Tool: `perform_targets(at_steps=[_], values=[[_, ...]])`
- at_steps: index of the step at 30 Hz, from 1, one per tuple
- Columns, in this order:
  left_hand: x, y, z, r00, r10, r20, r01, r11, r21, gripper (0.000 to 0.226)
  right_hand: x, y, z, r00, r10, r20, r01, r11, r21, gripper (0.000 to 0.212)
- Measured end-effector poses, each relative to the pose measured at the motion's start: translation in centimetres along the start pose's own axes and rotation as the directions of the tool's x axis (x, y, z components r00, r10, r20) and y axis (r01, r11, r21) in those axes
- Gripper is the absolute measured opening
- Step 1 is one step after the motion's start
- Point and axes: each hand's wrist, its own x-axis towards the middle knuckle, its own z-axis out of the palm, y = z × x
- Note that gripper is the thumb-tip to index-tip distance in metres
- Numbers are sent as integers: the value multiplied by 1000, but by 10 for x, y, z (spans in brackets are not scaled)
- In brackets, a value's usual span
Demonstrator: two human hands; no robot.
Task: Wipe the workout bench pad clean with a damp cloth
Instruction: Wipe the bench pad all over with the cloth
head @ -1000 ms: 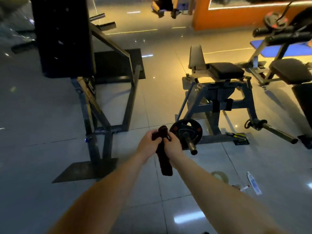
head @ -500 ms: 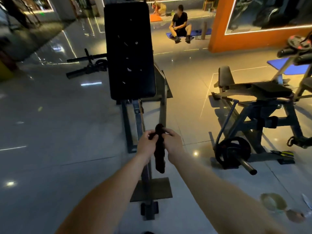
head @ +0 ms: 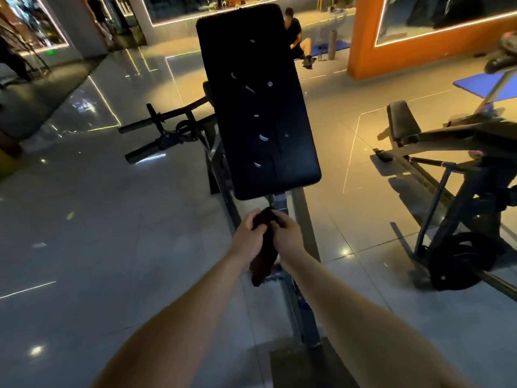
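Note:
A long black bench pad [head: 257, 107] with several small tears stands straight ahead on a grey steel frame [head: 296, 275], tilted away from me. Just below its near end I hold a dark, twisted cloth [head: 264, 256] in both hands; its tail hangs down between my wrists. My left hand [head: 247, 238] grips the cloth's upper part from the left. My right hand [head: 286, 233] grips it from the right. Neither hand touches the pad.
Another machine [head: 458, 175] with a black weight plate [head: 461, 261] stands on the right. Two barbell handles [head: 156, 141] lie on the shiny tiled floor to the left of the pad. A person [head: 296, 37] sits on a blue mat at the back, near an orange wall [head: 419, 43].
The view has swung left and come closer, so the bench pad now fills the centre. Both hands stay closed on the cloth and now sit just below the pad's near end.

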Motion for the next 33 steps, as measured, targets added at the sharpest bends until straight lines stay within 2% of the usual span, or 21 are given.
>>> perform_targets(at_steps=[4, 8, 13, 16, 17, 19, 22, 24, 26, 27, 29, 31, 33], values=[[45, 9, -46, 998, 36, 51, -36, 999, -4, 46, 46, -14, 46, 982, -49, -182, 54, 998, 23, 33], [106, 3, -85, 991, 76, 114, -93, 985, 149, 39, 103, -18, 84, 925, -117, -361, 118, 993, -19, 34], [195, -4, -127, 959, 122, 254, -192, 943, 273, 42, 176, -21, 136, 843, -223, -489, 132, 968, -215, 35], [252, -2, -149, 912, 206, 355, -317, 903, 292, 44, 219, -26, 171, 814, -271, -514, 119, 943, -310, 38], [269, 0, -154, 891, 260, 372, -386, 865, 320, 45, 232, -25, 181, 828, -295, -477, 128, 928, -351, 42], [303, 6, -159, 842, 381, 383, -529, 726, 439, 48, 256, -17, 197, 857, -346, -381, 166, 886, -432, 53], [342, 19, -155, 712, 542, 446, -683, 388, 619, 52, 277, -1, 204, 837, -432, -336, 170, 789, -590, 56], [360, 27, -145, 625, 577, 527, -739, 218, 638, 58, 290, 6, 189, 798, -493, -345, 130, 701, -701, 54], [377, 26, -136, 607, 548, 575, -744, 136, 655, 61, 305, 5, 158, 728, -499, -470, 39, 715, -698, 54], [384, 21, -132, 601, 543, 587, -740, 101, 665, 64, 311, 1, 139, 685, -449, -573, -12, 781, -625, 55], [394, 10, -129, 569, 566, 597, -735, 24, 678, 68, 316, -10, 105, 618, -242, -748, -84, 926, -369, 56], [398, 2, -128, 547, 582, 601, -733, -14, 680, 69, 315, -13, 93, 577, -133, -806, -93, 970, -226, 54], [399, 1, -127, 539, 588, 603, -739, -13, 674, 68, 307, -5, 111, 592, -192, -782, -81, 952, -295, 53]])
